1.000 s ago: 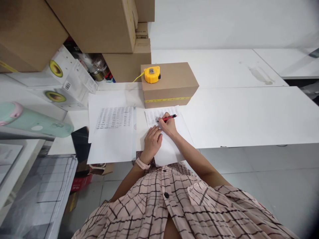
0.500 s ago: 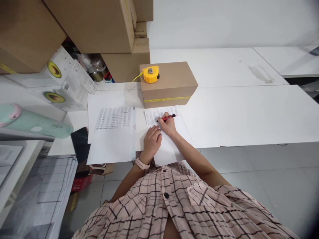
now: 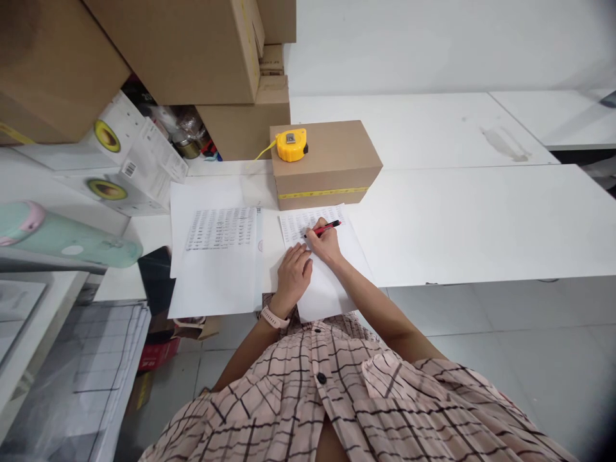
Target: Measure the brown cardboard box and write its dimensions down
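Note:
A red and black pen [image 3: 330, 228] is gripped in my right hand [image 3: 324, 245], its tip down at the printed sheet of paper [image 3: 332, 292]. My left hand [image 3: 293, 273] lies flat on the left edge of that sheet, fingers stretched out and holding nothing. Rows of small print fill the sheet's upper part, and my hands cover some of them. Just beyond the sheet stands a closed cardboard box [image 3: 332, 154] with yellow tape along its front. On its top left rests a yellow tape measure [image 3: 291, 145], with a bit of its blade out to the left.
More printed sheets [image 3: 216, 282] lie on the white table [image 3: 481, 218] to the left. Behind them are avocado-print boxes [image 3: 139, 154] and stacked large cartons [image 3: 183, 51]. A mint-green bottle [image 3: 72, 237] and a dark flat object [image 3: 156, 279] are at the far left.
Almost nothing differs. My right hand with the pen stays at nearly the same spot on the sheet, and my left hand keeps its place.

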### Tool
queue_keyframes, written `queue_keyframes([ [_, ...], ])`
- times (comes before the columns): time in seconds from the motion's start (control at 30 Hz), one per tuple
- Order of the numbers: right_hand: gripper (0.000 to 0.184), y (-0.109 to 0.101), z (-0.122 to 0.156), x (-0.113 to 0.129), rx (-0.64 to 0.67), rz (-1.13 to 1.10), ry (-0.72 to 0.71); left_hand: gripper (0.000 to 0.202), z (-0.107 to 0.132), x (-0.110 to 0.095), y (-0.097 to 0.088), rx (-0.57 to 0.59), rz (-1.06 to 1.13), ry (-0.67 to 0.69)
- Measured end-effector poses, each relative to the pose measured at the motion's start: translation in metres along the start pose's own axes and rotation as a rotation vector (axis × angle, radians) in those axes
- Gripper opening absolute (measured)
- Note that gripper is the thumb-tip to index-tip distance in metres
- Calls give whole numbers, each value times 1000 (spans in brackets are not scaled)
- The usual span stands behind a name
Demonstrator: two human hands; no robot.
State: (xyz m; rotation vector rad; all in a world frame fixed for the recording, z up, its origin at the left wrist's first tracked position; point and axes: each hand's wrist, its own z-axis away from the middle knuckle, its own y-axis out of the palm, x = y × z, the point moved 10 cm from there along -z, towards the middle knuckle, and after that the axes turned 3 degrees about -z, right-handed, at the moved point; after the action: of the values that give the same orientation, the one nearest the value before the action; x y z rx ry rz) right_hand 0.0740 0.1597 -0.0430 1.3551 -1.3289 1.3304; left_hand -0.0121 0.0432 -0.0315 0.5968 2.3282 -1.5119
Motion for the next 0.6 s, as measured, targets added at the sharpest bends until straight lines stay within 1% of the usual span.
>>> queue_keyframes([
  [0.33, 25, -5, 1, 6, -43, -2, 4, 27, 1, 0, 0, -13, -4, 9],
  [0.6, 25, -3, 1, 2, -25, 15, 18, 28, 1, 1, 0, -2, 0, 2],
])
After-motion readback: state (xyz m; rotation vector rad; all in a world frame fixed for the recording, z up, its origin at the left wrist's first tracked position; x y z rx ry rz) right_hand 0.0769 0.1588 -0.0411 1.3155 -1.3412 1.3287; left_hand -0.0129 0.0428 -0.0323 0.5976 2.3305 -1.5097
